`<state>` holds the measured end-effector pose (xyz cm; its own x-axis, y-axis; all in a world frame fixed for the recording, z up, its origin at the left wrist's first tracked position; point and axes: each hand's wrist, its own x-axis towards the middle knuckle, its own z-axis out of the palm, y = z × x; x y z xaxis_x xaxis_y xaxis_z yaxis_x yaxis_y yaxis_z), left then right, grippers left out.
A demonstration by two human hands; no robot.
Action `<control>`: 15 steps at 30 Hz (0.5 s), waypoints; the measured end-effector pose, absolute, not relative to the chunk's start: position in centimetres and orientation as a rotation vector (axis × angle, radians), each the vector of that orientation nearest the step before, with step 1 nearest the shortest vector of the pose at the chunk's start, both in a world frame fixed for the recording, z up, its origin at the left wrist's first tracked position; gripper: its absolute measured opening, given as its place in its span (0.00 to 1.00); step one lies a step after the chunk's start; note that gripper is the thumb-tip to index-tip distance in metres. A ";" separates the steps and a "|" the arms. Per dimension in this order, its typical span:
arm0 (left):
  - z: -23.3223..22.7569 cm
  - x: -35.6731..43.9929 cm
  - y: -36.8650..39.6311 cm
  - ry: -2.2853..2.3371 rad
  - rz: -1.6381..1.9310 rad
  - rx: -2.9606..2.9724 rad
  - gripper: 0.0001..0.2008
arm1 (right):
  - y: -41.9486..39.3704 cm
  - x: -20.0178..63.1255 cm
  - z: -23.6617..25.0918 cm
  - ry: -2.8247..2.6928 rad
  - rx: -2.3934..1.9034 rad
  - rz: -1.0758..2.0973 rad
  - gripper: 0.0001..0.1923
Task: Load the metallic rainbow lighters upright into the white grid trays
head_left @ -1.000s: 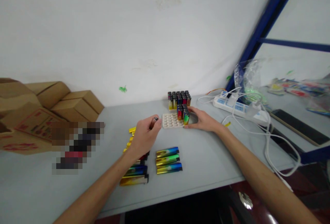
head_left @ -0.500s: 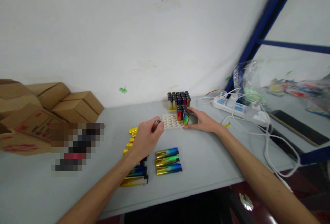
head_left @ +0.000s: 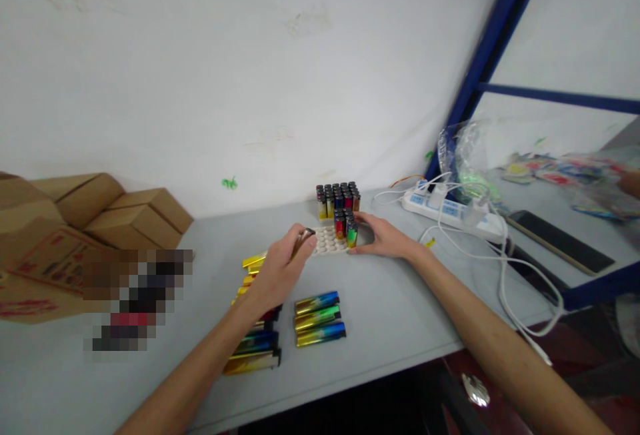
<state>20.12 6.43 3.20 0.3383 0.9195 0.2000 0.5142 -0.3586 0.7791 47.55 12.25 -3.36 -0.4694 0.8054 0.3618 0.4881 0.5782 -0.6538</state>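
A: Left hand [head_left: 280, 268] pinches a lighter [head_left: 301, 241] at the tray [head_left: 327, 243] edge; right hand [head_left: 383, 236] grips the tray's side.
B: Loading step, I'd say. Next needs a free hole, lighter upright.

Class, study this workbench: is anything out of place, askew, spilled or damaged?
Nothing stands out. Lighters lie in neat rows, others stand upright in the white tray, and only the power strip cables trail loosely over the table edge.

I see brown boxes [head_left: 100, 211] stacked on the left of the gray table [head_left: 400, 308]. A white power strip [head_left: 450, 211] with white wires [head_left: 505, 281] sits on the right, by a blue frame [head_left: 480, 55] and a crinkly plastic bag [head_left: 463, 155].
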 end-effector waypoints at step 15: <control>2.6 23.3 11.6 1.052 0.924 2.025 0.17 | 12.5 47.6 -3.6 -2.152 -0.987 0.586 0.44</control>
